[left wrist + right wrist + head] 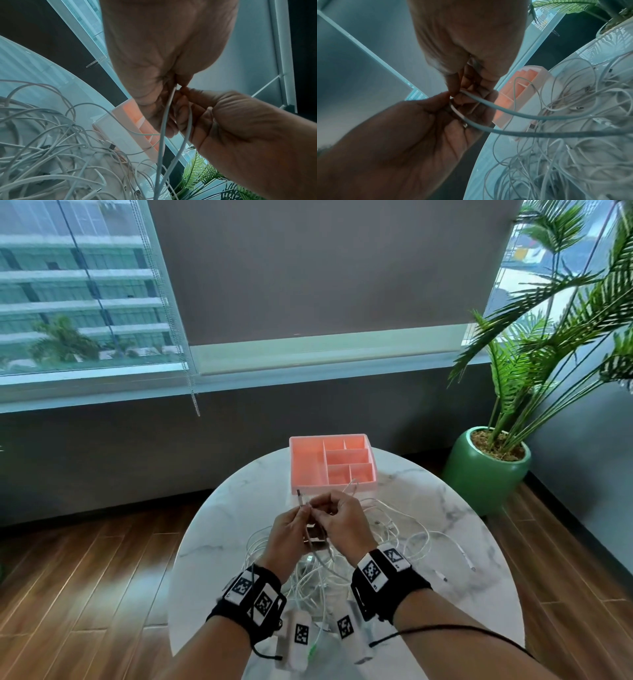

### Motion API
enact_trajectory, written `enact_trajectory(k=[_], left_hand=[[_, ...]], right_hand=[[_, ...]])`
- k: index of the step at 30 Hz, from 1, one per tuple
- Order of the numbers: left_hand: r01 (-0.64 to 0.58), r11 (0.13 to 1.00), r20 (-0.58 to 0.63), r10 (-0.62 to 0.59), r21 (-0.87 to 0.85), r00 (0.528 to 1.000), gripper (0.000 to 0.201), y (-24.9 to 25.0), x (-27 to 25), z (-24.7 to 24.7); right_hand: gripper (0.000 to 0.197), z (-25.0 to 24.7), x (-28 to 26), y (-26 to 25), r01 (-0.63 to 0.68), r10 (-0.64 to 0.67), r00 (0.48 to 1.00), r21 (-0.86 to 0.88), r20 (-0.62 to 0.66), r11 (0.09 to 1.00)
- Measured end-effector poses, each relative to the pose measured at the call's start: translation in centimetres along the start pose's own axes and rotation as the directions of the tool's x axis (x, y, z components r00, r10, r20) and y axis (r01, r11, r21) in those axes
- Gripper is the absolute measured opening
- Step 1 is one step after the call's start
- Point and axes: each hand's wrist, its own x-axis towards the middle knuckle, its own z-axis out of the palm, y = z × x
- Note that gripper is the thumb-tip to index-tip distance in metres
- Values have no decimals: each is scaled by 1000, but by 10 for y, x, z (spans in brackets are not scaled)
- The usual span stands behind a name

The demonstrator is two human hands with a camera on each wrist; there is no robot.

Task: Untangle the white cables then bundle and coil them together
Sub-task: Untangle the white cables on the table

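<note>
A loose tangle of white cables [346, 566] lies on the round marble table [219, 546]. Both hands are raised above it, close together. My left hand [297, 514] pinches a cable end [300, 498] whose plug sticks up past the fingers. My right hand [318, 506] pinches a second cable strand right beside it. In the left wrist view two strands [164, 121] hang from the pinched fingers down to the tangle [51, 148]. The right wrist view shows the same two strands [513, 115] running from the fingertips [457, 97] to the pile [573, 142].
A pink divided tray [305, 486] stands at the table's far edge, just beyond my hands, and one cable loop lies over its front rim. A potted palm in a green pot [479, 474] stands on the floor to the right. Tagged white blocks [301, 633] sit at the near edge.
</note>
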Motion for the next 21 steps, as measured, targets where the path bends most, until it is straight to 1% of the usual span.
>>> enact_trajectory(k=[2,4,5,6,8,10,12,13,15,16,19,20,21], left_hand=[[-5,1000,-2,5,-22,1000,38,-1,1,-1],[-22,998,-45,19,-52,999,40,-1,2,-2],[-34,997,-79,28,-73,996,41,0,4,-3],[-46,993,-115,33,-106,993,41,0,5,-4],[-79,971,-189,35,-226,981,36,2,8,-9],[-114,937,-248,31,-329,968,33,6,10,-16],[-126,934,-313,15,-336,950,34,9,13,-23],[-134,941,-344,19,-312,939,33,10,15,-27],[-150,950,-380,36,-276,924,33,12,18,-34],[-157,952,-388,45,-262,921,34,13,18,-36],[-169,960,-389,71,-224,918,35,16,16,-41],[-165,963,-378,74,-214,923,35,17,15,-40],[-156,968,-364,76,-197,928,34,17,13,-40]], right_hand=[[8,0,-5,0,-14,10,999,71,47,997],[18,-1,-10,4,-24,2,987,135,161,991],[25,-3,-14,7,-14,-10,976,109,218,994],[30,-5,-18,12,2,-18,966,63,257,998],[35,-14,-26,20,38,-20,958,-59,285,998],[26,-27,-30,29,78,-10,961,-236,278,969],[11,-46,-29,41,116,17,957,-435,290,893],[8,-57,-28,47,132,34,954,-522,296,843],[8,-78,-26,61,141,52,962,-652,267,745],[7,-89,-25,70,125,52,973,-702,226,702],[8,-119,-18,88,-43,90,996,-825,9,563],[9,-126,-14,91,-99,96,994,-835,-55,542],[10,-130,-11,91,-140,103,990,-824,-99,549]])
